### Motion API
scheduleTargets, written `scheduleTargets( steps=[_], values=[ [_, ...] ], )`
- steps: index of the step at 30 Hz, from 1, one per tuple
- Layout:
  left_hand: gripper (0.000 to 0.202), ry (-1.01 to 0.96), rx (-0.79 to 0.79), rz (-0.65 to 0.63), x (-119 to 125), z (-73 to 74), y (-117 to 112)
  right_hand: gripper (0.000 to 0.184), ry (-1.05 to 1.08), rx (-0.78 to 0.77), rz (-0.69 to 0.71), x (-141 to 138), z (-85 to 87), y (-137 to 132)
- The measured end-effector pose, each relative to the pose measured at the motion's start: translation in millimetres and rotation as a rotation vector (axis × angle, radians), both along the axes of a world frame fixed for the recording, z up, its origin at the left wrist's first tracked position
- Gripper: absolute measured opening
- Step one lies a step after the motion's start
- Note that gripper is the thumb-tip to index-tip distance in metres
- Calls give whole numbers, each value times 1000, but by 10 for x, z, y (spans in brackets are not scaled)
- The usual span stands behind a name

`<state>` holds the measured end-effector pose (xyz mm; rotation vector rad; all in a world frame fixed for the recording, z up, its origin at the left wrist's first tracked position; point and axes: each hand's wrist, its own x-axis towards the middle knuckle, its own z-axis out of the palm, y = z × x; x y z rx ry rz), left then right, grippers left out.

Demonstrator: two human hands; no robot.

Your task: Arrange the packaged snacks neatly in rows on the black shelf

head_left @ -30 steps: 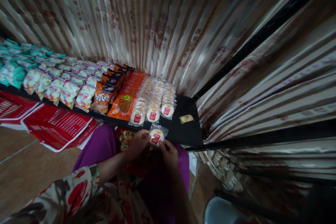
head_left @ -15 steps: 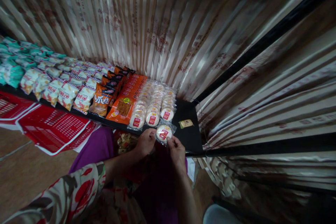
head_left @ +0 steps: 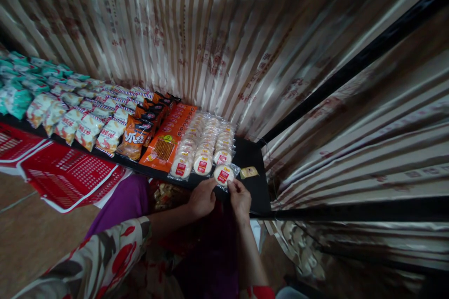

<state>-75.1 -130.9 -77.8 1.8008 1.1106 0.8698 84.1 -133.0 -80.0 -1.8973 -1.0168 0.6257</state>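
Both my hands hold one round white cake in clear wrap with a red label (head_left: 223, 174). My left hand (head_left: 202, 197) pinches its near left edge and my right hand (head_left: 240, 197) pinches its near right edge. The cake rests at the front of the right-hand row of three rows of the same wrapped cakes (head_left: 203, 142) on a black shelf (head_left: 253, 188). A small yellow-green packet (head_left: 249, 172) lies just right of the cake.
Left of the cakes lie orange snack packs (head_left: 167, 139), brown-orange bags (head_left: 135, 136), white-red bags (head_left: 87, 127) and teal bags (head_left: 16, 98). Red plastic baskets (head_left: 72, 175) sit below the shelf at left. A striped curtain (head_left: 210, 32) hangs behind; a dark bar (head_left: 351, 63) crosses it.
My hands carried the wrapped cake up from above my lap and to the right, setting it down at the front of the right-hand row.
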Motion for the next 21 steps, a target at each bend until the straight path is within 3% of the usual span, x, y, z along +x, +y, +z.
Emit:
scheduleTargets(
  steps=[11,21],
  values=[
    [43,62,31,-15,27,-121,49,50,-34,0,-19,108,-33,156],
    [42,126,32,-41,-12,-109,62,52,-32,20,-11,59,-76,268]
  ],
)
